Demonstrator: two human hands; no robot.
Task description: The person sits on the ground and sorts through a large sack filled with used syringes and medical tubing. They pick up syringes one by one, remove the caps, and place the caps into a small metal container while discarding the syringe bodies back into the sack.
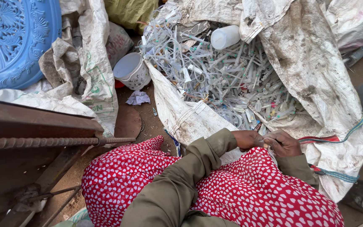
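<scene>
Starting at the far left, a blue plastic stool [15, 40] with a lacy pattern leans over crumpled white sacks [85, 63], and below it a rusty metal bar [43, 142] juts across the ground. Further along, a white plastic tub [131, 70] stands on the dirt beside a scrap of crumpled paper [138, 98]. Next comes the big open sack [316, 84], dirty white, its mouth spread wide around a heap of clear plastic syringes [232, 80], with a white bottle [224, 37] lying on top at the back. At the near lip of that sack, above the red skirt [248, 189] dotted with white hearts, the left hand [248, 139] and the right hand [283, 143] meet, fingers curled inward. Each grip is closed around something small pinched between the two hands, too hidden to name; the syringe heap lies just beyond the knuckles, close but not touching.
</scene>
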